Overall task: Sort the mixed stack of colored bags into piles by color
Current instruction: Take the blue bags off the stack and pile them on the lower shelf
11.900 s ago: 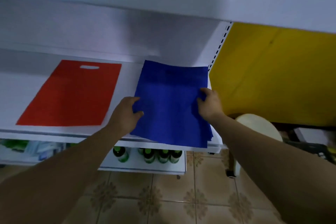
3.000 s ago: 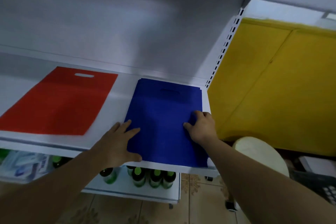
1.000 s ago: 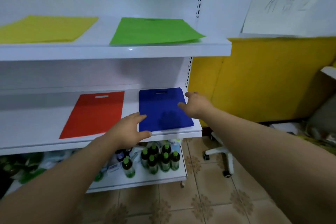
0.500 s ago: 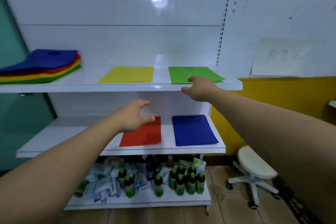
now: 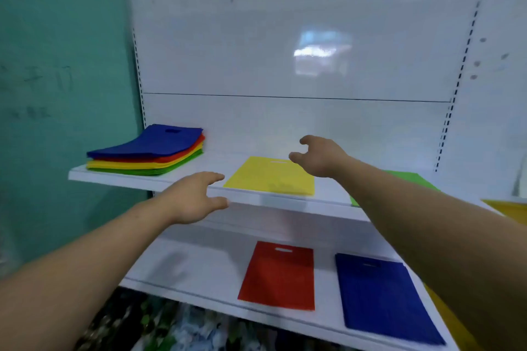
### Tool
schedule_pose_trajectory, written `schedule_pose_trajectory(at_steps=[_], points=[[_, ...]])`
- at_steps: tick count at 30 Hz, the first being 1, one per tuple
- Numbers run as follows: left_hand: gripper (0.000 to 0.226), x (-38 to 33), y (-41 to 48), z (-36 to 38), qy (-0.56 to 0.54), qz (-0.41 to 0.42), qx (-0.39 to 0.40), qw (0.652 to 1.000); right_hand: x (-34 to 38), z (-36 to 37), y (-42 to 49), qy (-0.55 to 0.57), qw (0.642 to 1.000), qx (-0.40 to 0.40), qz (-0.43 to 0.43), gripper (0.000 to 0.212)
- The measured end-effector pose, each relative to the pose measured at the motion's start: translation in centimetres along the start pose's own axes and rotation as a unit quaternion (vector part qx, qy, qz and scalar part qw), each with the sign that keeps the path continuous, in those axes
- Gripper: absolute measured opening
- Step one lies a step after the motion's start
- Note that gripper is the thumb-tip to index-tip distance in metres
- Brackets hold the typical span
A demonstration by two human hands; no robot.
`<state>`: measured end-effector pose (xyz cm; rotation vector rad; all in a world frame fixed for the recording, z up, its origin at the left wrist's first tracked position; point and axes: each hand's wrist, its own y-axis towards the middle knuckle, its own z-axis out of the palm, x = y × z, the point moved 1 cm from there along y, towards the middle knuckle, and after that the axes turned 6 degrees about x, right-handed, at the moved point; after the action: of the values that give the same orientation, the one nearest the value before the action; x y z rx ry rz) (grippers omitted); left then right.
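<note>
Head view: mixed stack of bags [image 5: 145, 151] lies on the upper shelf [image 5: 114, 181], at ten o'clock from the nearer left hand [image 5: 194, 196]; it and the right hand [image 5: 319, 157] are empty, fingers loose.

a small shop, it seems: white metal display shelving [image 5: 185, 262] with slotted uprights [image 5: 456, 88] and a plain back panel [image 5: 242, 45], a stack of coloured bags [image 5: 148, 151] on its upper tier, and blurred packaged goods [image 5: 185, 328] crowding the bottom tier.
</note>
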<state>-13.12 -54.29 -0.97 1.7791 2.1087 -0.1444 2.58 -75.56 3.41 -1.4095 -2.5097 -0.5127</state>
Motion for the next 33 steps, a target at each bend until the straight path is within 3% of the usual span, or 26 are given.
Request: schedule_pose_trajectory(at_steps=[8, 12, 19, 33], points=[[0.066, 2.4, 6.7, -1.6, -0.006, -0.011, -0.023, 1.0, 1.2, -0.2, 7.8, -0.012, 1.0, -0.016, -0.016, 0.063], [0.067, 5.5, 8.0, -2.0, -0.014, -0.028, -0.02, 0.999, 4.0, 2.5, 10.6, -0.024, 0.998, 0.032, -0.044, 0.06], [0.069, 13.7, 9.9, -4.4, -0.002, -0.044, -0.028, 0.999, 10.9, 7.3, 15.2, -0.024, 0.997, 0.037, -0.059, 0.06], [0.069, 34.5, 14.8, -12.9, 0.01, -0.019, 0.001, 1.0, 26.7, 16.3, 24.4, 0.024, 0.999, 0.037, 0.007, 0.055]])
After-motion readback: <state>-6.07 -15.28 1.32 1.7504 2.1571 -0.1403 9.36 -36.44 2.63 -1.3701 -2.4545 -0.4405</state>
